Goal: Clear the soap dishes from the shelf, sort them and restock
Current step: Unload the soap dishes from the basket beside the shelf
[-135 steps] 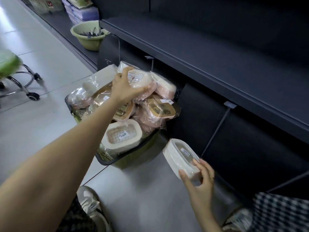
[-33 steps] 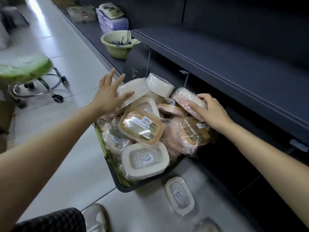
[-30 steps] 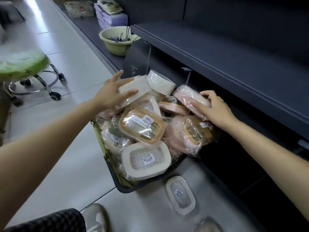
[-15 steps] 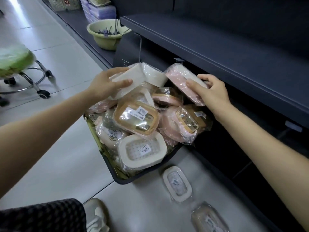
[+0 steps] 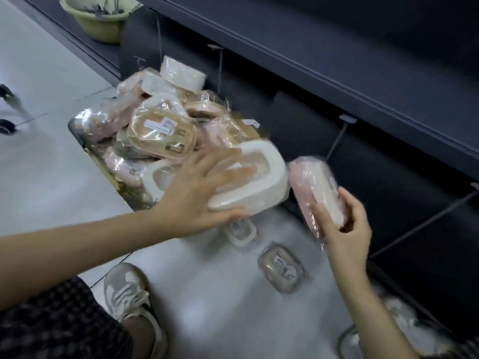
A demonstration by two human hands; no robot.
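Observation:
A dark tray [image 5: 77, 136] on the floor holds a heap of several plastic-wrapped soap dishes, pink, brown and white; a brown one [image 5: 162, 134] lies on top. My left hand [image 5: 197, 193] grips a large white soap dish [image 5: 261, 182] above the tray's near right corner, fingers over its top, thumb under its edge. My right hand [image 5: 344, 229] holds a wrapped pink soap dish [image 5: 316, 187] upright just right of the white one. On the floor below lie a small white dish [image 5: 241, 230] and a brown dish [image 5: 281, 268].
The dark shelf [image 5: 337, 47] runs along the right with wire price holders beneath it. A green basin [image 5: 103, 22] stands on the low ledge at the back. My shoe [image 5: 129, 294] is near the bottom left. More wrapped items [image 5: 404, 330] lie blurred at the bottom right.
Both hands have come away from the heap toward me, the left lifting a white dish and the right carrying the pink one. The view has tilted downward.

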